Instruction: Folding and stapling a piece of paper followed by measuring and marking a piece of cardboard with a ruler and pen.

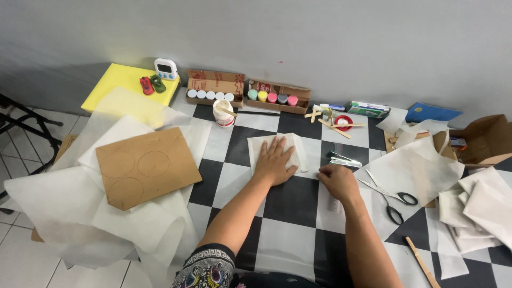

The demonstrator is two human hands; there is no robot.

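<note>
My left hand (pixel 274 161) lies flat, fingers spread, pressing on a small folded white paper (pixel 261 145) on the black-and-white checkered table (pixel 290 202). My right hand (pixel 337 182) rests just to the right of it with fingers curled down; a clear plastic ruler (pixel 335 205) lies under it, and the fingertips pinch near the paper's lower right corner. Whether the fingers grip the ruler is hidden.
Black-handled scissors (pixel 393 200) lie right of my right hand. A brown cardboard sheet (pixel 144 166) with drawn circles sits on white papers at left. Paint pots in boxes (pixel 272 97), a white cup (pixel 223 113), sticks and a cardboard box (pixel 482 141) line the back.
</note>
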